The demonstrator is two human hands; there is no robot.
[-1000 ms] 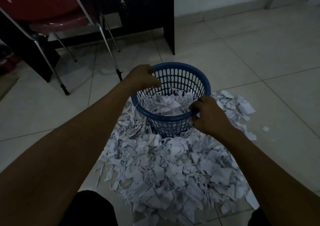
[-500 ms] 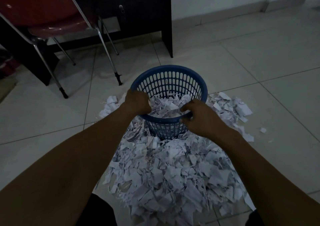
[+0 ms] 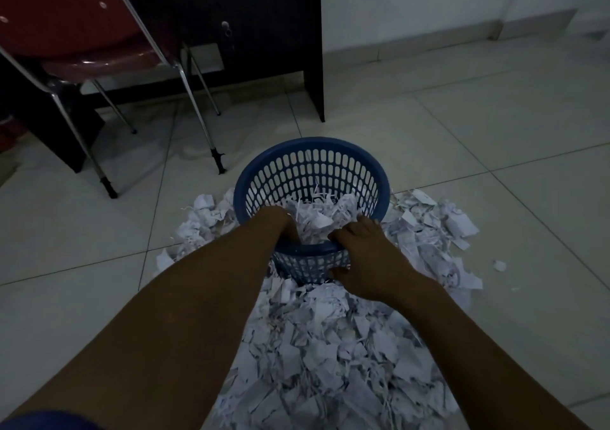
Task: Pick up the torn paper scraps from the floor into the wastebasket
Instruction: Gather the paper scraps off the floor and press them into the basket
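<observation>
Pale floor tiles (image 3: 462,132) filled most of the frame as I watched. My right hand (image 3: 363,258) gripped the near rim of the blue wastebasket (image 3: 310,152), fingers curled over the edge and thumb against the outer wall. My left hand (image 3: 277,225) was plunged into the basket among the scraps (image 3: 317,218) inside; I could not tell how its fingers lay. Torn paper scraps (image 3: 330,347) were heaped around the basket, thickest in the lower centre. A red chair (image 3: 66,33) and a dark desk (image 3: 264,33) stood in the upper left.
</observation>
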